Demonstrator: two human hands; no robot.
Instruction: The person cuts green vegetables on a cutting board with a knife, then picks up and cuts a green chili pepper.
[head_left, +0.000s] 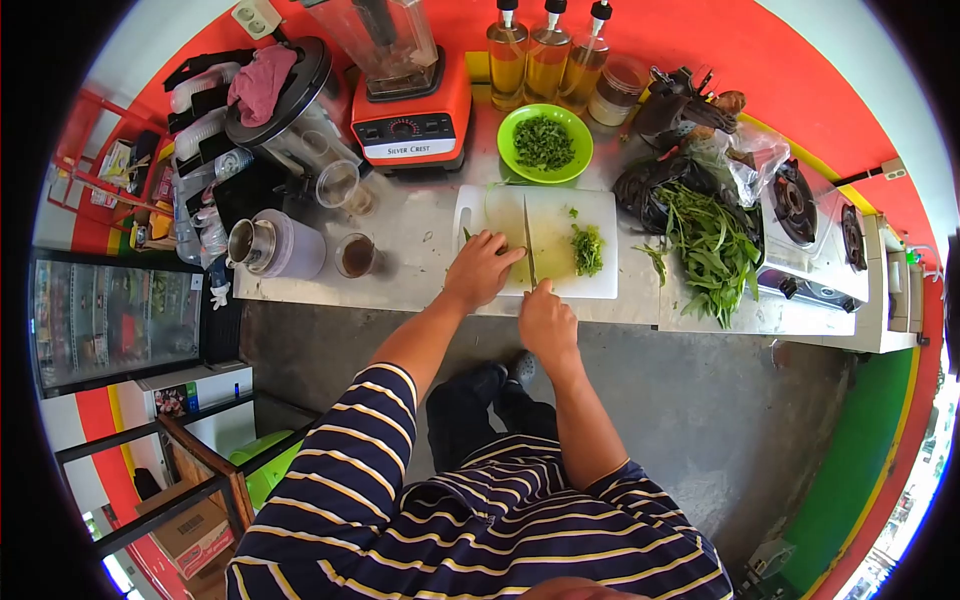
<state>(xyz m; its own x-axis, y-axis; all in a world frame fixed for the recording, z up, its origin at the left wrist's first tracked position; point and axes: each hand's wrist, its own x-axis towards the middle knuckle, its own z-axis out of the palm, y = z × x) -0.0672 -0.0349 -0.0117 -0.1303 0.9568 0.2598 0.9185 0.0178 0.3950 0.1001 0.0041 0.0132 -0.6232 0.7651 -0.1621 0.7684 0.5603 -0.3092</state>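
Note:
My right hand (548, 322) is wrapped round the handle of a kitchen knife (529, 235), whose blade points away from me over the white cutting board (600, 285). Just left of the blade, my left hand (484, 265) lies on the board with its fingers curled and pressed down. A bit of green stalk shows by its fingertips; most of what it holds is hidden under the fingers. To the right of the knife sits a small heap of chopped greens (587, 250). Behind the board stands a green bowl (507, 162) with chopped greens in it.
Leafy green stems (710, 245) spill from a black plastic bag at the right, beside a gas stove (810, 240). A red blender (410, 125) and several oil bottles (547, 60) stand along the wall. Left are a cup of dark liquid (356, 257) and a jug (285, 245).

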